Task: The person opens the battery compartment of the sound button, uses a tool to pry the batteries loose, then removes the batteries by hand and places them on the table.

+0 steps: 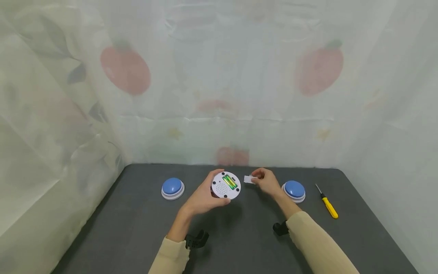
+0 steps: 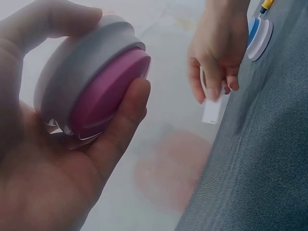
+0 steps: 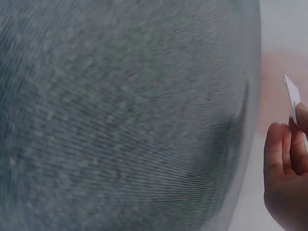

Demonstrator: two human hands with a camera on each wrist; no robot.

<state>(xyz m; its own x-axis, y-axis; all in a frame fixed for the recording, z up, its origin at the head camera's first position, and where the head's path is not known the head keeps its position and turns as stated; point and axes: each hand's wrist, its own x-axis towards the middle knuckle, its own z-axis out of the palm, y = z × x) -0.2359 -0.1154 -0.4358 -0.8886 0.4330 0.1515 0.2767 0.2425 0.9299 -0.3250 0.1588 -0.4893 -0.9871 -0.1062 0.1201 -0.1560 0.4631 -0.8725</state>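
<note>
My left hand (image 1: pixel 204 196) grips a round white push button (image 1: pixel 220 189) by its rim, its underside turned toward the head camera. Green-and-gold batteries (image 1: pixel 230 182) lie in the uncovered slot there, beside a patch of speaker holes. The left wrist view shows the pink dome (image 2: pixel 108 94) on its other face, with fingers curled round it. To the right, my right hand (image 1: pixel 268 182) pinches a small white battery cover (image 1: pixel 248 179) between thumb and fingers, a short gap away from the button. In the right wrist view the cover (image 3: pixel 292 97) is seen nearly edge-on.
A blue-domed button (image 1: pixel 172 187) sits on the dark table (image 1: pixel 137 236) at the left. Another blue button (image 1: pixel 294 190) stands behind the right forearm. A screwdriver with a yellow handle (image 1: pixel 329 207) lies at the right. A pale printed curtain (image 1: pixel 219 76) hangs around the table.
</note>
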